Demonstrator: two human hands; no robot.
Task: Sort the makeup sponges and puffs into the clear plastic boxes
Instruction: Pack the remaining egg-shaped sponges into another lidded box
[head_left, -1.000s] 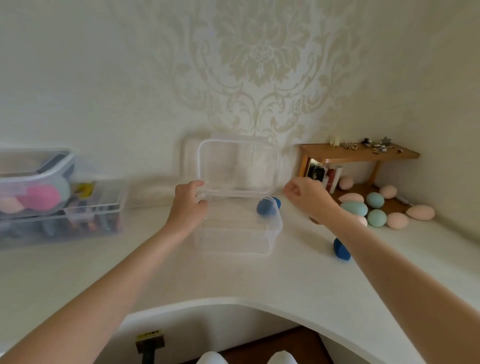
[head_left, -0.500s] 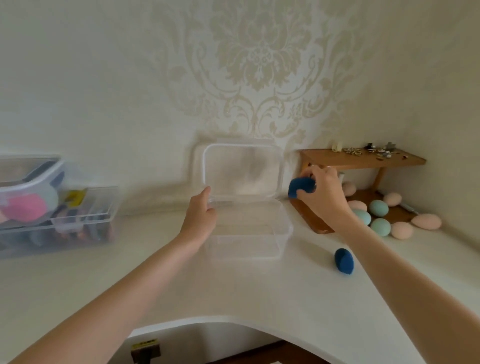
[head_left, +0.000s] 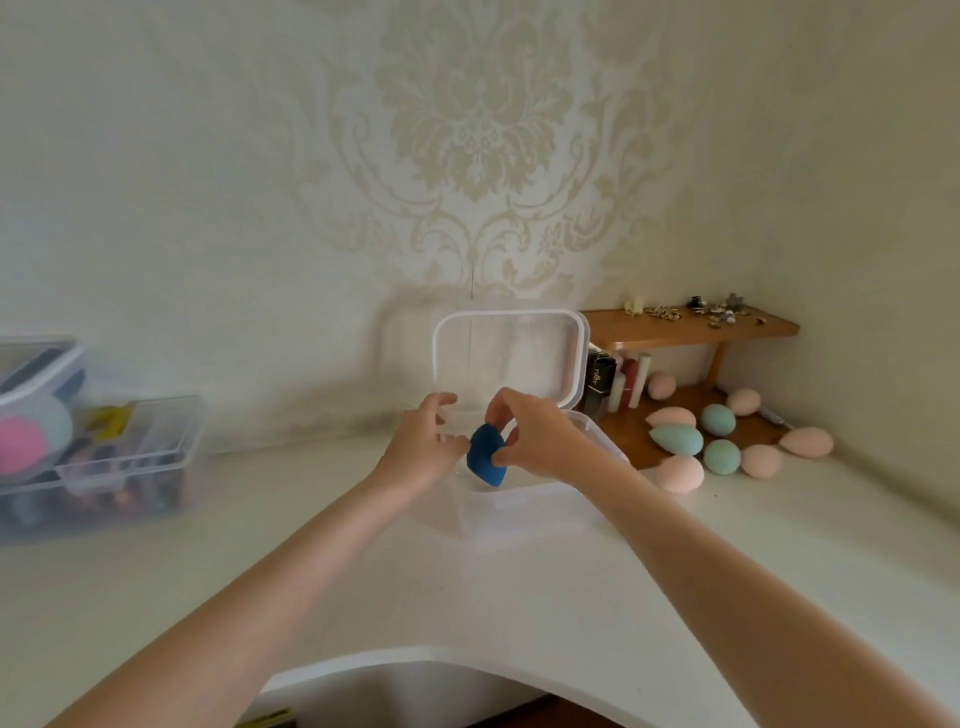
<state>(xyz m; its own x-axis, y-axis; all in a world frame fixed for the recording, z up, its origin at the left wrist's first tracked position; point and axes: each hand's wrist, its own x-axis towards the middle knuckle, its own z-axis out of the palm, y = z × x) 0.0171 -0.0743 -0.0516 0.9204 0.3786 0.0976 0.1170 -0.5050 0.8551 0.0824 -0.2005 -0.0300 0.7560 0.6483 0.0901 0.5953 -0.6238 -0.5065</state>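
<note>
A clear plastic box (head_left: 545, 512) stands on the white desk with its lid (head_left: 509, 358) raised against the wall. My right hand (head_left: 545, 436) pinches a dark blue makeup sponge (head_left: 485, 457) and holds it low over the box's left part. My left hand (head_left: 423, 449) is at the box's left back rim with fingers curled on it, its fingertips close to the sponge. Several pink and green egg-shaped sponges (head_left: 722, 441) lie at the right, in front of a small wooden shelf (head_left: 685, 327).
At the left stand stacked clear organizers (head_left: 104, 467) with a pink puff (head_left: 21, 449) in the upper one. Small bottles and a dark box (head_left: 602, 379) are under the wooden shelf, trinkets on top. The desk's curved front edge (head_left: 415, 654) runs below my arms.
My right hand has brought the blue sponge from the box's right side leftward and down, over the box beside my left hand. The second blue sponge on the desk is out of sight.
</note>
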